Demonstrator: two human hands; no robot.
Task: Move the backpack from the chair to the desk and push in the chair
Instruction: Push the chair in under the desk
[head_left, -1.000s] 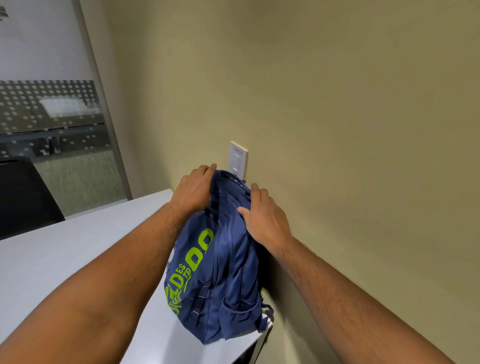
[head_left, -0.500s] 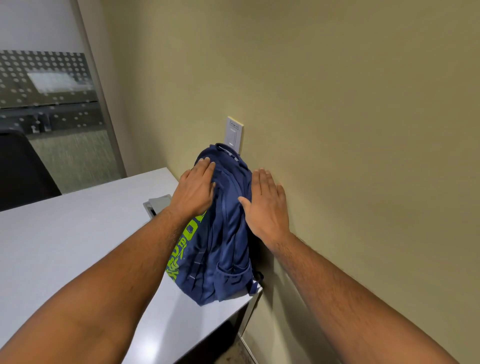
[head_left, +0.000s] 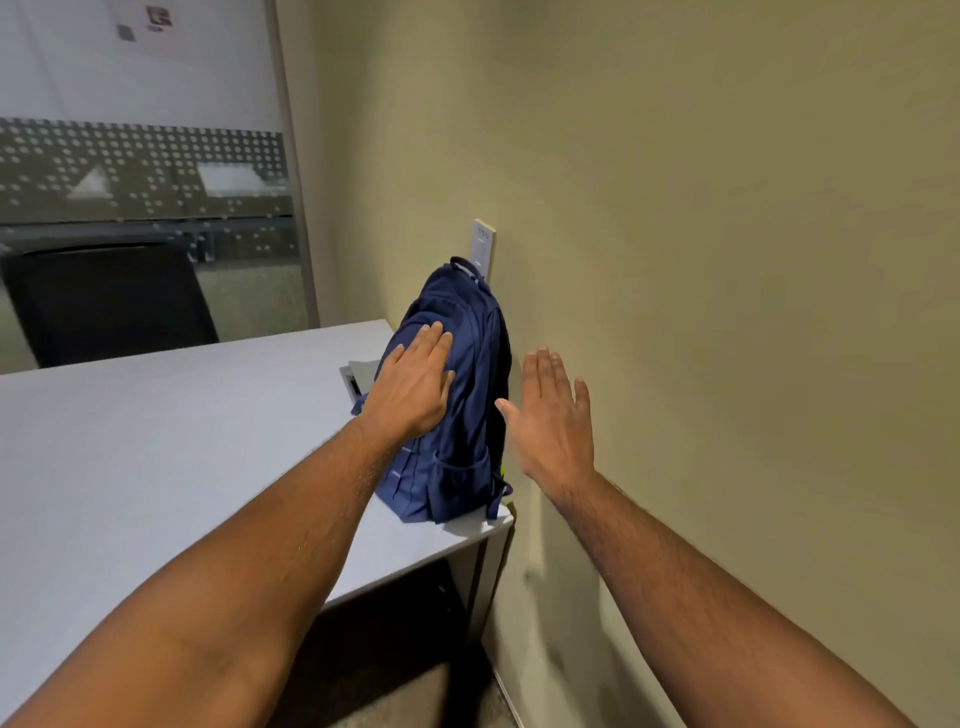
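The navy blue backpack (head_left: 457, 415) stands upright on the right end of the white desk (head_left: 156, 457), leaning against the beige wall. My left hand (head_left: 413, 387) lies flat on the backpack's front face, fingers together, not gripping. My right hand (head_left: 556, 421) hovers open to the right of the backpack, apart from it, palm toward the wall. A black chair (head_left: 109, 301) stands behind the desk's far side at the left; only its backrest shows.
A white wall plate (head_left: 483, 249) sits on the wall just above the backpack. A grey cable box (head_left: 358, 376) is set in the desk behind the bag. A glass partition (head_left: 145, 171) closes the room's far side. Dark floor lies under the desk's corner.
My right hand has come off the backpack and moved right. The left hand slid lower on its front. The backpack now stands straighter against the wall, and the view has pulled back.
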